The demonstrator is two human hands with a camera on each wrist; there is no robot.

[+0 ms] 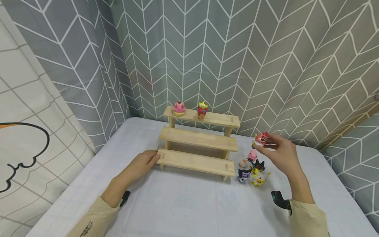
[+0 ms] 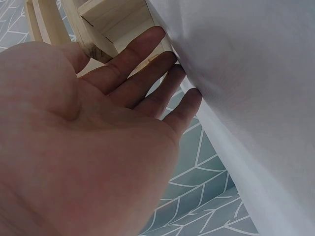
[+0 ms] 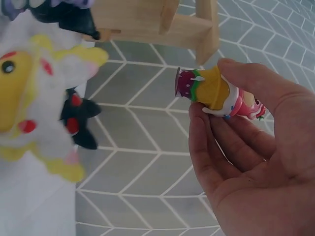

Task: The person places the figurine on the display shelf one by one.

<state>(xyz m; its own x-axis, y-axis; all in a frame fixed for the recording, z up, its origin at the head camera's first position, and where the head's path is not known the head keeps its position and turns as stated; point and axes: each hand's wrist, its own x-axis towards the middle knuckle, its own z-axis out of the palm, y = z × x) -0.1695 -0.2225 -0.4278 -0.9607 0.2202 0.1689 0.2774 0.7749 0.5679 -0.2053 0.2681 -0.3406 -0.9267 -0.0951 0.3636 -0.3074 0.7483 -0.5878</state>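
My right hand (image 1: 282, 154) pinches a pink and red figurine (image 1: 261, 139) above the small toys at the right of the wooden stand. In the right wrist view the thumb and fingers of the hand (image 3: 261, 142) hold its yellow part (image 3: 212, 88), with a purple base sticking out. My left hand (image 1: 143, 163) touches the left end of the lowest step (image 1: 195, 162). Seen from the left wrist, that hand (image 2: 103, 128) has its fingers extended beside the stand's wood (image 2: 123, 24), fingertips at the white cloth.
On the top step (image 1: 219, 118) stand a pink figurine (image 1: 179, 109) and a green-headed one (image 1: 202, 110). Several figurines, among them a pink one (image 1: 252, 155), a purple-black one (image 1: 243, 175) and a yellow-white one (image 1: 259, 178), sit on the cloth right of the stand. Patterned curtains hang behind.
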